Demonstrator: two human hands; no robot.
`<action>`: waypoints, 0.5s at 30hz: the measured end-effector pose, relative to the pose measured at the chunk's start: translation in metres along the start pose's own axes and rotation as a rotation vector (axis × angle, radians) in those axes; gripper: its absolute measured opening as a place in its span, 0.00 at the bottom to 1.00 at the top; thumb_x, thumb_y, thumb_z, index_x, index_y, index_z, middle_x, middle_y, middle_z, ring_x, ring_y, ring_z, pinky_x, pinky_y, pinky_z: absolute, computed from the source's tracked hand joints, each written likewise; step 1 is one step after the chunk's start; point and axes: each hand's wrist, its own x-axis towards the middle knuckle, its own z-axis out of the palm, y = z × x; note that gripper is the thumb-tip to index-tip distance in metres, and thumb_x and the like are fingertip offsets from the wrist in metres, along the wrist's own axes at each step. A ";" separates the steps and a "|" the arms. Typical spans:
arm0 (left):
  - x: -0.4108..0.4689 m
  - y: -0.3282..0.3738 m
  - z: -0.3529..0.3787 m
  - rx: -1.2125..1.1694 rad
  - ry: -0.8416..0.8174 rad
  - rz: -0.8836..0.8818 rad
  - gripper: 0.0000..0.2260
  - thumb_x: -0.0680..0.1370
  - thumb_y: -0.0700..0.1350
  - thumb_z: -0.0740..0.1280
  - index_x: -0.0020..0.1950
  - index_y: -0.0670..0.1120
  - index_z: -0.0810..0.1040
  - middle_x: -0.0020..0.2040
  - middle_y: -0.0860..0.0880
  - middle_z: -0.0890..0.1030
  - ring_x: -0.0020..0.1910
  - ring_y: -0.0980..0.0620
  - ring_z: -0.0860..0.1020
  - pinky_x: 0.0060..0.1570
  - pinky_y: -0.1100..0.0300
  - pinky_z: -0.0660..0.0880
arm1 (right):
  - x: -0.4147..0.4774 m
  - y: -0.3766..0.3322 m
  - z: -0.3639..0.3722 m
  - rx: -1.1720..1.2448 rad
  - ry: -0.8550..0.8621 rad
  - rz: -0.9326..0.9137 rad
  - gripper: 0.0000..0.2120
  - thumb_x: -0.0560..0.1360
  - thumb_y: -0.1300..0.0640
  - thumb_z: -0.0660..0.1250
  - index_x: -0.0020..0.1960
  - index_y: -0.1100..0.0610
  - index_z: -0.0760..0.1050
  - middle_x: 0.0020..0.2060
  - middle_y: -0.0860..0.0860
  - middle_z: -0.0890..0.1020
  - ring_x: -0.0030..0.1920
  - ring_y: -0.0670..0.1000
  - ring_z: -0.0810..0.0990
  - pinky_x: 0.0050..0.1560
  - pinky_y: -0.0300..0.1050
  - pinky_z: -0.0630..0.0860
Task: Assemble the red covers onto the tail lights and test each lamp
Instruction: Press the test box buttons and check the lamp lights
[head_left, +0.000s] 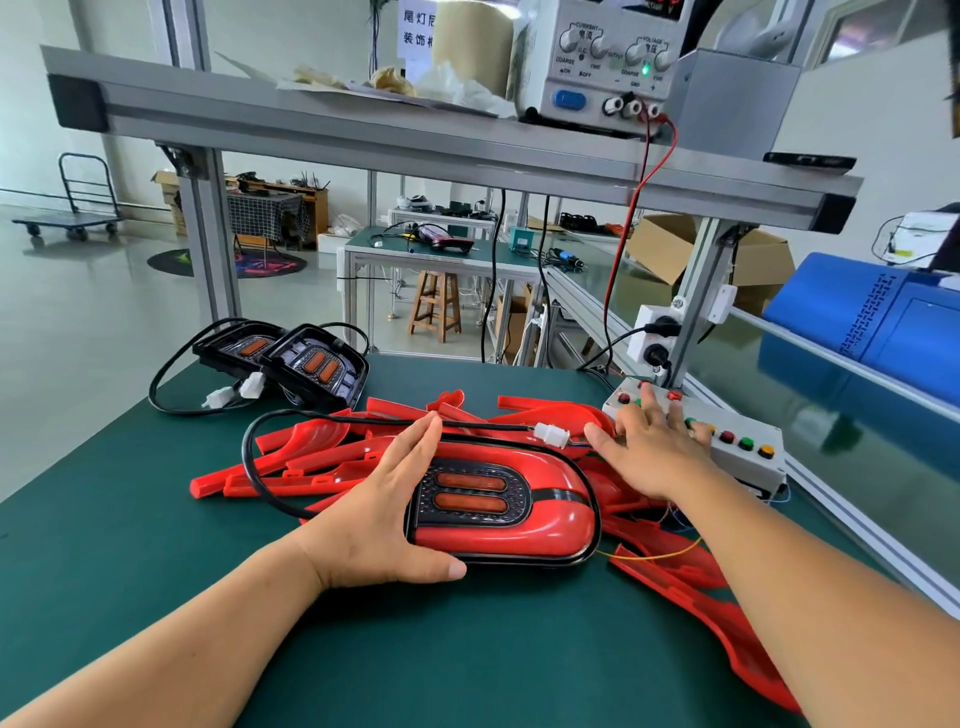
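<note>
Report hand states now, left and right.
Left hand: open, straight fingers and thumb braced against the left end of the covered tail light.
Right hand: open, fingers spread on the button box.

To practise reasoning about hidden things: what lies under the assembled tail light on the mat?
Red covers poke out from under the tail light at both ends, on the green mat. How many lie beneath, its body hides.

Wooden stool (435, 306), cardboard box (665, 244), platform trolley (67, 222) beyond
</note>
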 end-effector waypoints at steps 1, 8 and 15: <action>0.000 0.000 0.000 0.001 0.001 0.002 0.59 0.60 0.70 0.72 0.73 0.58 0.30 0.73 0.70 0.33 0.71 0.75 0.38 0.63 0.83 0.43 | -0.003 0.004 -0.001 0.006 0.022 0.031 0.36 0.74 0.26 0.39 0.66 0.49 0.65 0.80 0.53 0.41 0.79 0.61 0.43 0.73 0.65 0.48; 0.000 0.000 0.000 -0.008 -0.004 0.000 0.60 0.61 0.68 0.73 0.74 0.58 0.30 0.73 0.70 0.33 0.68 0.78 0.38 0.60 0.85 0.43 | -0.025 0.024 -0.005 -0.038 0.085 0.191 0.40 0.76 0.29 0.40 0.77 0.55 0.55 0.79 0.62 0.47 0.78 0.61 0.47 0.72 0.61 0.50; -0.001 0.002 0.000 -0.010 -0.005 -0.012 0.60 0.60 0.70 0.72 0.73 0.59 0.29 0.72 0.71 0.32 0.69 0.77 0.38 0.60 0.85 0.43 | -0.029 0.034 -0.005 -0.101 0.085 0.230 0.41 0.75 0.27 0.40 0.76 0.55 0.57 0.78 0.62 0.49 0.77 0.63 0.52 0.72 0.60 0.52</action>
